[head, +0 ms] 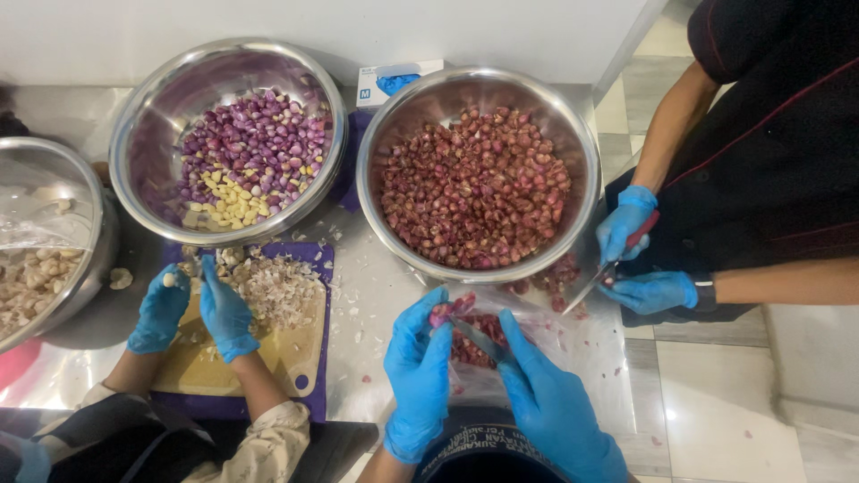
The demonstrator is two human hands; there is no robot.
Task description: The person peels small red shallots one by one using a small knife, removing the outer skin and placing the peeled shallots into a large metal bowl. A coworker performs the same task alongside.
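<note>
My left hand (419, 371), in a blue glove, pinches a small red shallot (441, 312) at its fingertips. My right hand (548, 398), also gloved in blue, grips a small knife (479, 338) whose blade points at the shallot. Under both hands lies a clear plastic bag (514, 344) with red shallot skins. Just beyond stands a large steel bowl (580, 143) filled with unpeeled red shallots (474, 188).
A person on the right, in blue gloves (626, 224), holds a red-handled knife (617, 259). A person on the left peels garlic over a cutting board (300, 353). A bowl (148, 125) of peeled purple shallots and garlic, a third bowl (85, 268) and a glove box (394, 79) stand on the steel counter.
</note>
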